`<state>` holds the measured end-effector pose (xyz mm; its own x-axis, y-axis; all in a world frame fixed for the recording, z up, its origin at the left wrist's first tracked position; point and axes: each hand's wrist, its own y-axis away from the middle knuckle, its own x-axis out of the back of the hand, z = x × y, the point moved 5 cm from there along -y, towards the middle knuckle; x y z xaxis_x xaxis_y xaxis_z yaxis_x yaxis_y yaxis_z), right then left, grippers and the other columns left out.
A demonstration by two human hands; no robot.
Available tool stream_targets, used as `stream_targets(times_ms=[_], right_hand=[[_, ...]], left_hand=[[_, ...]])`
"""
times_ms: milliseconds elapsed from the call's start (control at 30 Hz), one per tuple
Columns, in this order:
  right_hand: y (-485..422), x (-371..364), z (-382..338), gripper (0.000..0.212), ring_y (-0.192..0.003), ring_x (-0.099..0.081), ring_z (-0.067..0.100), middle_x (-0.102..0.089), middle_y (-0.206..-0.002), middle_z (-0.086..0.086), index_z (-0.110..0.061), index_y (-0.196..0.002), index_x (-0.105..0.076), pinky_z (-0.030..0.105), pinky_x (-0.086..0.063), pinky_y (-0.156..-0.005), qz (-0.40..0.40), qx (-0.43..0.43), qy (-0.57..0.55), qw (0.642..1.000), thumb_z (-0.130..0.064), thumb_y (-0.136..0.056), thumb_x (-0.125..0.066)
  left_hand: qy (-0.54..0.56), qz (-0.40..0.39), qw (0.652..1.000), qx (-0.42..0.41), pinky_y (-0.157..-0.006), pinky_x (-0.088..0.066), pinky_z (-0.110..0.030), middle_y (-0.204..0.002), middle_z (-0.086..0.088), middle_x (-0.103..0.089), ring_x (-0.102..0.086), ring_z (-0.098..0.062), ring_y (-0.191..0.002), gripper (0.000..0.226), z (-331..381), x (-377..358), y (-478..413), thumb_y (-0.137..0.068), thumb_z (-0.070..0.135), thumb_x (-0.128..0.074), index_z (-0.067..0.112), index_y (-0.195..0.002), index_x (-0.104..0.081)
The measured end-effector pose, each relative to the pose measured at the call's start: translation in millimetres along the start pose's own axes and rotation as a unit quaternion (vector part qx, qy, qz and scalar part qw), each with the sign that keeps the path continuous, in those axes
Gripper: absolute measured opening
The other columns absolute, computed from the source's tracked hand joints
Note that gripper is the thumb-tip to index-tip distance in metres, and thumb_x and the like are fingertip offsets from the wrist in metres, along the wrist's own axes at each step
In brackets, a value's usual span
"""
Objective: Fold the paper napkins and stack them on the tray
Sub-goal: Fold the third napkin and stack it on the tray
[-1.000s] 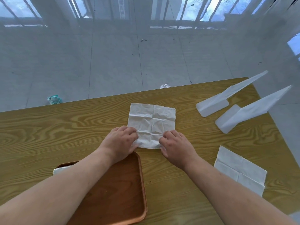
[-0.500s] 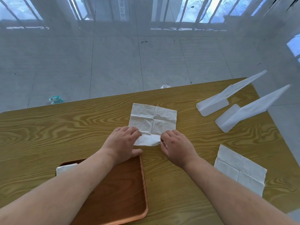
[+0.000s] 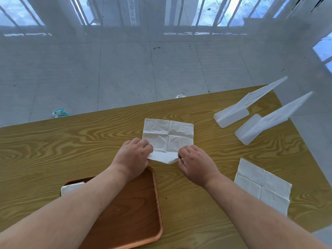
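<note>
Here, napkin (image 3: 168, 136) between 2 hands (image 3: 133, 155).

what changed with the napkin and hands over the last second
The left hand and right hand pinched the near edge of the centre napkin and lifted it, starting a fold forward. The tray, folded napkin on it, spare napkin and two white stands stayed put.

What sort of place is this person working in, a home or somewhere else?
Probably a sparse indoor room, maybe a workroom or canteen; I can't be sure. A wood-grain table stands on a pale tiled floor, with tall barred windows beyond.
</note>
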<state>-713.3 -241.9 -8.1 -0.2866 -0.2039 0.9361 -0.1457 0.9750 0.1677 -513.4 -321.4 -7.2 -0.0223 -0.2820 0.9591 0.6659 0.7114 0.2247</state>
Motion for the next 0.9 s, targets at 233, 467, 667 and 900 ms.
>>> stream_targets(times_ms=[233,467,667,900], right_hand=[[9,-11,2,0.027,-0.104,-0.053,0.016,-0.060,-0.114,-0.006,-0.023,-0.116,-0.058,0.033,-0.048,-0.096,-0.030,-0.009,0.006,0.999,-0.043,-0.100,-0.049],[17,-18,-3,0.049,-0.123,-0.048,0.021,-0.052,-0.137,0.000,-0.027,-0.141,-0.050,0.039,-0.046,-0.105,-0.042,-0.025,0.017,0.999,-0.049,-0.098,-0.044],[19,-20,-5,0.052,-0.128,-0.046,0.022,-0.049,-0.143,0.002,-0.026,-0.146,-0.046,0.040,-0.045,-0.107,-0.038,-0.031,0.011,0.999,-0.047,-0.098,-0.043],[24,-22,-4,0.055,-0.140,-0.041,0.023,-0.047,-0.152,0.003,-0.022,-0.151,-0.042,0.041,-0.039,-0.115,-0.044,-0.028,-0.005,0.999,-0.041,-0.099,-0.048]], left_hand=[[0.138,0.015,0.975,0.173,-0.083,-0.051,-0.035,-0.115,0.006,-0.057,-0.061,-0.021,-0.105,0.059,-7,-1,9,-0.085,0.047,-0.070,0.030,-0.136,-0.048],[0.283,-0.011,0.935,0.212,-0.090,-0.053,-0.041,-0.128,0.010,-0.061,-0.060,-0.018,-0.115,0.074,7,-13,12,-0.084,0.068,-0.052,0.049,-0.150,-0.022],[0.296,-0.014,0.940,0.167,-0.118,-0.033,-0.038,-0.165,0.012,-0.025,-0.027,-0.011,-0.150,0.085,20,-17,16,-0.084,0.063,-0.054,0.035,-0.159,-0.022],[0.280,0.019,0.953,0.112,-0.118,-0.019,-0.023,-0.165,0.023,-0.017,-0.016,0.003,-0.150,0.086,41,-8,13,-0.087,0.061,-0.052,0.032,-0.161,-0.018]])
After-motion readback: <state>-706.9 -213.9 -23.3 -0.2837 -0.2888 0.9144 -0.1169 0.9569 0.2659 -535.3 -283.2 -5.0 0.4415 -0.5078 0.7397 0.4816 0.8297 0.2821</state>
